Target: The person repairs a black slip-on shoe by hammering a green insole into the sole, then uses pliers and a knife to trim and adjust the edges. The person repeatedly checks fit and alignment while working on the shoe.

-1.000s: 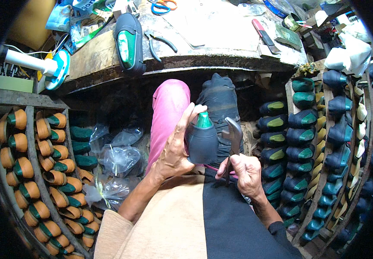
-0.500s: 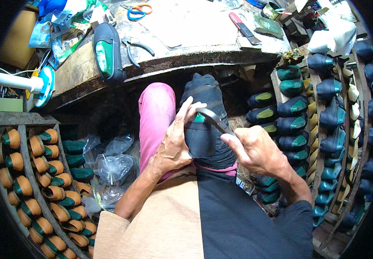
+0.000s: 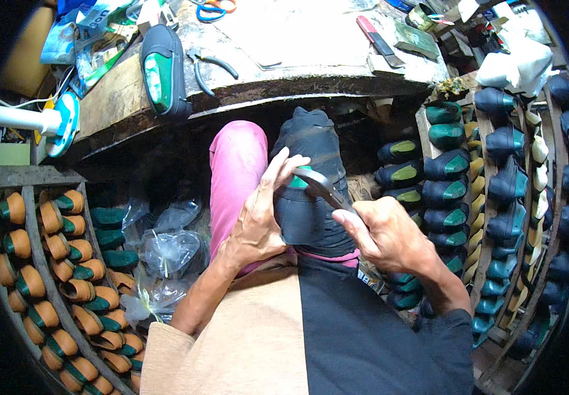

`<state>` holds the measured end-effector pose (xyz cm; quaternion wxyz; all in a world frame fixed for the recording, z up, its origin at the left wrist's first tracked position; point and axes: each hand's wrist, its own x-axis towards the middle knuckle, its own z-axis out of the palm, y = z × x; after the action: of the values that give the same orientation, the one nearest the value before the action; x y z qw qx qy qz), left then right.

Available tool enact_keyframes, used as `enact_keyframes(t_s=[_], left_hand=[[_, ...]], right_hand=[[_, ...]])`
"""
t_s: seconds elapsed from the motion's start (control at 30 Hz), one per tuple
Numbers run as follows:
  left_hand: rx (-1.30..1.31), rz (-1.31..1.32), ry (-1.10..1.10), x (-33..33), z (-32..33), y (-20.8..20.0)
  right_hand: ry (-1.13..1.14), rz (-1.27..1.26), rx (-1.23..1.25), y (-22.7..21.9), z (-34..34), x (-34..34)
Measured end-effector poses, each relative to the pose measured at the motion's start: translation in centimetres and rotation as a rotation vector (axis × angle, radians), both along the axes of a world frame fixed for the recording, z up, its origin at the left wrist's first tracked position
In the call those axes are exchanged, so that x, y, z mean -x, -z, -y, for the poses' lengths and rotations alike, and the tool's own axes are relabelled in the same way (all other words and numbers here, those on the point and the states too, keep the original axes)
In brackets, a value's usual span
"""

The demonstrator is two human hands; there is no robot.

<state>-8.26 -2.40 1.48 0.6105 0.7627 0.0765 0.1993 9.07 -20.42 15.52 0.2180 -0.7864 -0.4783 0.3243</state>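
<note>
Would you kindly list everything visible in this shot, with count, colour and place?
Dark shoe upper on a green last: one, black, on the lap, gripped by the left hand.
Metal tool: one, grey, head against the shoe, in the right hand.
Workbench: one, worn wood, across the top.
Shoe on the bench: one, black with green, bench left edge.
Pliers: one pair, dark, on the bench.
Scissors: one pair, orange and blue handles, top edge.
Tan lasted shoes: many, tan and green, racks on the left.
Dark lasted shoes: many, dark blue and green, racks on the right.
Plastic bags: several, clear, by the left rack.
Left hand: around the shoe.
Right hand: holding the tool.
</note>
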Motion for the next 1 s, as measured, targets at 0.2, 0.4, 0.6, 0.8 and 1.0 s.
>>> enact_keyframes(t_s=[0.2,0.4,0.6,0.8,1.0], left_hand=[[-0.099,0.011,-0.081,2.6,0.0,-0.7],[-0.111,0.039,-0.058,3.1,0.5,-0.4],[-0.078,0.020,-0.057,2.6,0.7,-0.4],[-0.028,0.046,-0.037,1.9,0.0,0.2],[0.006,0.033,-0.026,2.1,0.3,0.3]], right_hand=[[0.441,-0.675,-0.072,3.2,0.7,3.8],[0.523,-0.867,-0.187,5.5,1.3,6.6],[0.504,-0.813,-0.177,5.3,1.1,6.4],[0.466,-0.702,-0.149,5.0,0.9,6.2],[0.567,-1.109,-0.204,6.0,1.1,5.7]])
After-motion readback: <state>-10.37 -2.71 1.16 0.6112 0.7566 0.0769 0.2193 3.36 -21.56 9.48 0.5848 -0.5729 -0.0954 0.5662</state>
